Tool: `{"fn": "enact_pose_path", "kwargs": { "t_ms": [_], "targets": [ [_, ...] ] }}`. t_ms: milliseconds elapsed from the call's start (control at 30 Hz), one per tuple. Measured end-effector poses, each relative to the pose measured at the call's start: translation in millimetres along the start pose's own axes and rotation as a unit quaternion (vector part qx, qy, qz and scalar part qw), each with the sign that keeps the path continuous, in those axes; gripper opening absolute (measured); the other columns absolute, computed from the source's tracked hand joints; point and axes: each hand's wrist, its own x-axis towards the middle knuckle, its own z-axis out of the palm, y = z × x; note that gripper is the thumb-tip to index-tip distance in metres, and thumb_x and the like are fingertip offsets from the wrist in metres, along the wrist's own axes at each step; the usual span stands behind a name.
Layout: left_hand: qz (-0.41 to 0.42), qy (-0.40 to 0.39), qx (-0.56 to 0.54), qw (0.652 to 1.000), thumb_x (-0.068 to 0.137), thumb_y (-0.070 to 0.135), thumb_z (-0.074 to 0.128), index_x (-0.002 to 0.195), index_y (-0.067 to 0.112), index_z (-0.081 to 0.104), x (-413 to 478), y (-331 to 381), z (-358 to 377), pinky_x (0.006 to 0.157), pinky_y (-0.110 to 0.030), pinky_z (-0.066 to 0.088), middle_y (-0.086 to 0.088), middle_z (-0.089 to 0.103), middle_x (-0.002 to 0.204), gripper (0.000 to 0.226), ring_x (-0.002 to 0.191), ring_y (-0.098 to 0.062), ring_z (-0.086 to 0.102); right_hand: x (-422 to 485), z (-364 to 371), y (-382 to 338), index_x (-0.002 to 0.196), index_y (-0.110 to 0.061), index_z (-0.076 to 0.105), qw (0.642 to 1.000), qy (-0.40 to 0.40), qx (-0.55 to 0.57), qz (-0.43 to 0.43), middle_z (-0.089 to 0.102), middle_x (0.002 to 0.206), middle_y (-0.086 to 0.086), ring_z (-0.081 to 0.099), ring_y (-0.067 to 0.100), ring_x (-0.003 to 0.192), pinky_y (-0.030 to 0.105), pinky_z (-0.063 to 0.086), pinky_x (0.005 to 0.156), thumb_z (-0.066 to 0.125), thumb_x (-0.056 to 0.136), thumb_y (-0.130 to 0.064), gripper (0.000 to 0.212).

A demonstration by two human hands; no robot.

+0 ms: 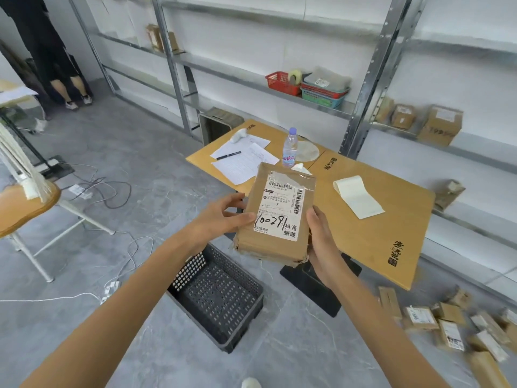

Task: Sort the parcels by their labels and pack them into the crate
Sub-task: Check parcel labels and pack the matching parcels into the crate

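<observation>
While the label (279,208) is apparently being read, the left hand (223,217) and right hand (321,242) each curl a grip round a side edge of the brown parcel (268,247), raised near the black crate (221,301). Next: lowering it inside.

I'm looking into a parcel sorting storeroom: metal shelving (361,88) holds cardboard boxes (440,124), labelled parcels (447,329) litter the grey floor, label roll (358,196) on table (391,233).

Parcel (277,214) above crate (218,298) (floor), table (391,219) behind.
</observation>
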Motion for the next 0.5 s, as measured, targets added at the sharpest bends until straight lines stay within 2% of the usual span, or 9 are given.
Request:
{"fn": "enact_pose_path", "kwargs": {
  "t_ms": [67, 167, 233, 333, 500],
  "targets": [
    [-0.006, -0.017, -0.004, 1.000, 0.085, 0.026, 0.066, 0.138, 0.018, 0.043, 14, -2, -11, 0.093, -0.032, 0.051, 0.005, 0.058, 0.124, 0.058, 0.111, -0.015, 0.060, 14, 10, -1, 0.140, -0.036, 0.031, 1.000, 0.006, -0.005, 0.005, 0.062, 0.122, -0.010, 0.061, 0.008, 0.109, 0.043, 0.050, 0.096, 0.042, 0.091, -0.056, 0.053],
    [-0.014, -0.024, -0.021, 0.999, 0.087, 0.024, 0.063, 0.137, 0.017, 0.046, 37, -9, -35, 0.084, -0.025, 0.054, 0.002, 0.059, 0.127, 0.053, 0.105, -0.012, 0.064, 34, 28, -2, 0.140, -0.044, 0.029, 0.999, -0.028, -0.019, 0.012, 0.063, 0.121, -0.014, 0.063, 0.004, 0.106, 0.042, 0.051, 0.093, 0.052, 0.080, -0.061, 0.066],
    [-0.025, -0.031, -0.039, 0.998, 0.088, 0.021, 0.062, 0.136, 0.016, 0.047, 54, -16, -54, 0.084, -0.027, 0.054, 0.001, 0.059, 0.127, 0.050, 0.103, -0.013, 0.064, 48, 43, 0, 0.134, -0.055, 0.026, 0.998, -0.045, -0.042, 0.019, 0.061, 0.124, -0.014, 0.062, 0.004, 0.107, 0.044, 0.052, 0.091, 0.056, 0.073, -0.061, 0.068],
    [-0.029, -0.055, -0.037, 0.997, 0.089, 0.020, 0.061, 0.134, 0.017, 0.049, 84, -30, -92, 0.084, -0.031, 0.054, 0.001, 0.060, 0.126, 0.047, 0.105, -0.016, 0.064, 69, 72, 10, 0.124, -0.065, 0.024, 0.996, -0.059, -0.054, 0.029, 0.058, 0.129, -0.012, 0.060, 0.007, 0.112, 0.042, 0.056, 0.085, 0.060, 0.075, -0.056, 0.061],
    [-0.026, -0.099, -0.017, 0.995, 0.089, 0.021, 0.062, 0.131, 0.019, 0.053, 136, -65, -171, 0.073, -0.020, 0.056, 0.001, 0.061, 0.124, 0.043, 0.104, -0.015, 0.064, 112, 144, 37, 0.135, -0.055, 0.025, 0.998, -0.032, -0.026, 0.045, 0.060, 0.127, -0.011, 0.060, 0.011, 0.115, 0.041, 0.055, 0.088, 0.062, 0.074, -0.055, 0.072]
  ]
}}
